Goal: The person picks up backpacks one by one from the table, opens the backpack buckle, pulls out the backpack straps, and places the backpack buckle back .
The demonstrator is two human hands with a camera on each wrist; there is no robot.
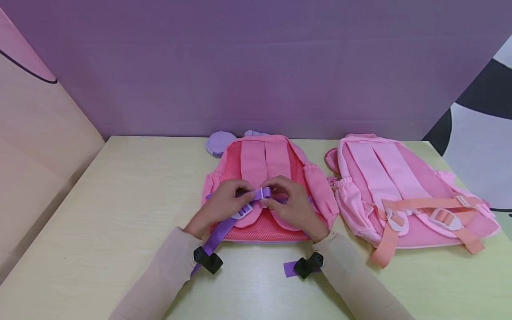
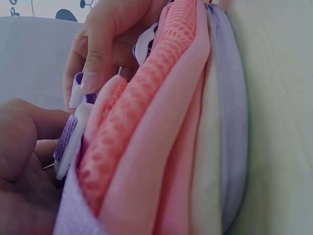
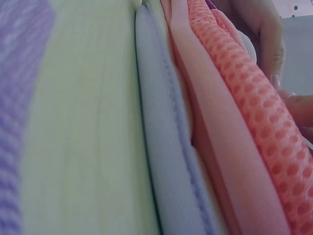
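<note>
A pink backpack (image 1: 276, 153) lies on the table with its straps and coral mesh back (image 3: 274, 142) facing up. Over its lower half, both hands hold a purple webbing strap (image 1: 256, 194) with a small white slider (image 1: 262, 193) on it. My left hand (image 1: 228, 202) pinches the strap just left of the slider, thumb on top. At the slider's right end, my right hand (image 1: 294, 204) pinches the webbing between thumb and fingers. Below the left fingers sits a white strap adjuster (image 1: 242, 212), and a purple strap tail (image 1: 219, 235) runs down from it beneath the left wrist.
A second, lighter pink backpack (image 1: 384, 178) with orange straps (image 1: 424, 203) lies close on the right. Behind the first backpack is a round lilac piece (image 1: 220, 143). Another purple strap end (image 1: 291, 269) rests on the table (image 1: 120, 213) by the right wrist. A purple panel (image 1: 264, 66) stands behind.
</note>
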